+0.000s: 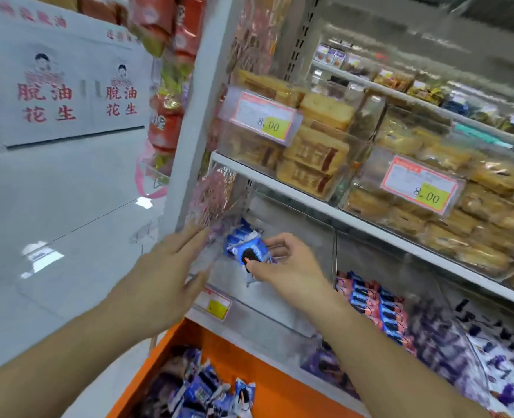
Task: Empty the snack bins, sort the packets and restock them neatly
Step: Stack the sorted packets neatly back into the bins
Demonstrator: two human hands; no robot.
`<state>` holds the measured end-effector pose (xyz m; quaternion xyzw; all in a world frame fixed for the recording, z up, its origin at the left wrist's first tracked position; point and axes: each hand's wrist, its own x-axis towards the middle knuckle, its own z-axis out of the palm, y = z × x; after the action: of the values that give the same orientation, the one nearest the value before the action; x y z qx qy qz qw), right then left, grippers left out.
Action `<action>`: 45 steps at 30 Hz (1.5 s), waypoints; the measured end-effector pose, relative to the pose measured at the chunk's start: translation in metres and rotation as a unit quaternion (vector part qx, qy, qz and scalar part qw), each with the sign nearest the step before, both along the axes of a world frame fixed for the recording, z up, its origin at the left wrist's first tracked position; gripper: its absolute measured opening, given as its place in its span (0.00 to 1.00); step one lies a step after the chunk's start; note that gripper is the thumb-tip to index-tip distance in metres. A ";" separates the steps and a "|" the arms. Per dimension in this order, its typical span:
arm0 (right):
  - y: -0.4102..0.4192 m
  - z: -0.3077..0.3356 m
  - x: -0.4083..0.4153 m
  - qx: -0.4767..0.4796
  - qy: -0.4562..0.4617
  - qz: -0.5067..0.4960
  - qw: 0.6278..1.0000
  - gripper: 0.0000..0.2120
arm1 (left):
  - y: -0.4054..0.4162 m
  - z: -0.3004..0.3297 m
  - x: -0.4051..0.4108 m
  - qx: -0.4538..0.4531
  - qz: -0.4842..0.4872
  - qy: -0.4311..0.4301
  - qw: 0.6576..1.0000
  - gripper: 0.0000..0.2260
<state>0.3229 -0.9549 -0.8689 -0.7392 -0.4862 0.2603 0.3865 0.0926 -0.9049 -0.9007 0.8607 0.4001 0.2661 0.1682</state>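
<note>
Here my right hand [282, 267] holds a blue packet [251, 253] in its fingers inside the clear bin [294, 309]; my left hand [168, 267] hovers beside it, fingers spread wide.

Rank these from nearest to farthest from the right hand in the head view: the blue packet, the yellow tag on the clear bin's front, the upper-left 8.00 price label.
1. blue packet: held in the right hand fingers, inside the clear bin.
2. yellow tag: below-left, on the bin's front.
3. 8.00 price label: shelf above, upper left.
</note>
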 end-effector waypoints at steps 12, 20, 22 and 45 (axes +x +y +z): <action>0.104 -0.093 0.012 -0.016 -0.323 0.068 0.944 0.18 | 0.009 -0.030 -0.004 0.028 -0.019 -0.006 0.999 0.35; 0.095 -0.091 0.020 -0.030 -0.354 0.018 0.935 0.41 | 0.009 -0.028 -0.004 0.024 -0.018 0.002 1.000 0.34; 0.097 -0.091 0.021 -0.046 -0.329 0.022 0.943 0.43 | 0.008 -0.029 -0.004 0.022 -0.019 0.001 1.000 0.34; 0.085 -0.080 0.018 0.005 -0.303 0.043 0.952 0.34 | 0.007 -0.024 -0.015 -0.011 -0.049 0.025 0.998 0.35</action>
<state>0.3409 -0.8704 -0.9485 -0.7595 -0.6133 0.0382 0.2135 0.0781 -0.8981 -0.9244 0.8836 0.3647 0.2315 0.1808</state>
